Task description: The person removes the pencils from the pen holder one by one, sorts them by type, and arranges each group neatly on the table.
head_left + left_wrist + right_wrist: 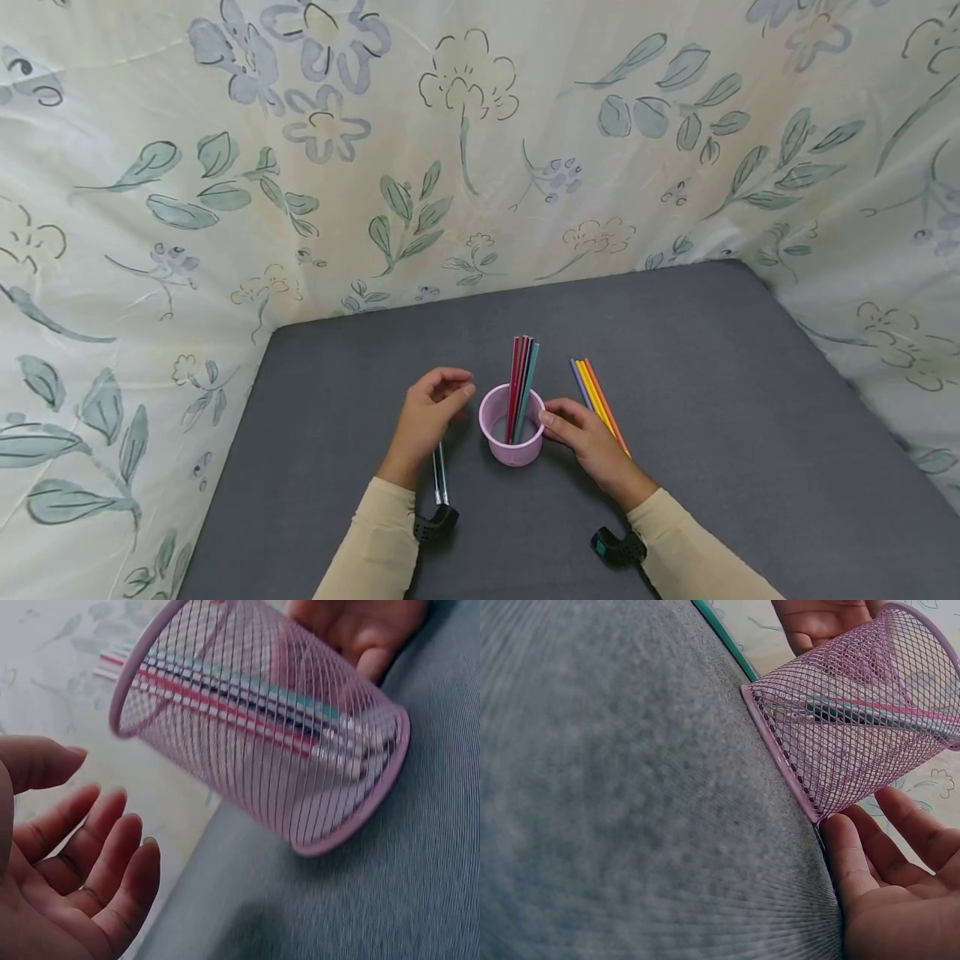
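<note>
A pink mesh pen cup (514, 456) stands upright on the dark table. Several pencils (247, 705), red, dark and teal, lean inside it. Beside the cup's right wall is my right hand (592, 446), its fingertips (840, 829) touching or nearly touching the mesh near the base. My left hand (427, 417) hovers just left of the cup, apart from it. Its fingers (112, 862) are loosely bent and hold nothing. Under the left wrist lie a few pencils (441, 475), one of them teal, partly hidden by that hand.
Purple, yellow and orange pencils (596, 392) lie on the table behind the right hand. The dark grey tabletop (712, 375) meets a floral curtain (405, 125) at the back and sides. Black straps with devices (618, 547) sit on both wrists.
</note>
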The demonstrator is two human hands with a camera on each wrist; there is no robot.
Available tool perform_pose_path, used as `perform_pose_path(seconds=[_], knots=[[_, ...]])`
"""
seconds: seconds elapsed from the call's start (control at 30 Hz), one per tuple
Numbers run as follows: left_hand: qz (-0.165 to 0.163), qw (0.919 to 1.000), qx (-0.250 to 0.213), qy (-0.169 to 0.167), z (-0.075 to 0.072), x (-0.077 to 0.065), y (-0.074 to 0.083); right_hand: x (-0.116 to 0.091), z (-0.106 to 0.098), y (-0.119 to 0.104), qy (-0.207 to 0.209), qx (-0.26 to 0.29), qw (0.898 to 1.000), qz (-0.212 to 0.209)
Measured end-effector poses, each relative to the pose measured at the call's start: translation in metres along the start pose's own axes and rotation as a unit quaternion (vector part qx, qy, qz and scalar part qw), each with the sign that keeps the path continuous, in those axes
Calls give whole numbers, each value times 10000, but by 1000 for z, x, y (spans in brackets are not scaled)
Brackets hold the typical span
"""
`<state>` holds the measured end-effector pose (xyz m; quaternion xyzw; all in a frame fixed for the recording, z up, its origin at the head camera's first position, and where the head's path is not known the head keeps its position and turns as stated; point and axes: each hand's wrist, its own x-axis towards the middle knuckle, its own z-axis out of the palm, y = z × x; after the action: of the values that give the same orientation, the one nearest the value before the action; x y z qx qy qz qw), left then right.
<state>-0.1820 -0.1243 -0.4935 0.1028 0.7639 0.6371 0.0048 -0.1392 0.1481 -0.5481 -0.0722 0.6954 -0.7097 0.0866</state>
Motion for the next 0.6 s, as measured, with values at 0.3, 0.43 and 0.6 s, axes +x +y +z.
perform_pose_path(seconds=[0.3,0.43,0.6], knots=[[149,9995,19,-279,23,9,9,0,2,-2,86,13,10000,44],[172,9992,141,-329,30,13,13,0,1,-1,60,31,10000,73],[327,9987,-102,-367,39,20,12,0,0,-1,47,51,10000,30]])
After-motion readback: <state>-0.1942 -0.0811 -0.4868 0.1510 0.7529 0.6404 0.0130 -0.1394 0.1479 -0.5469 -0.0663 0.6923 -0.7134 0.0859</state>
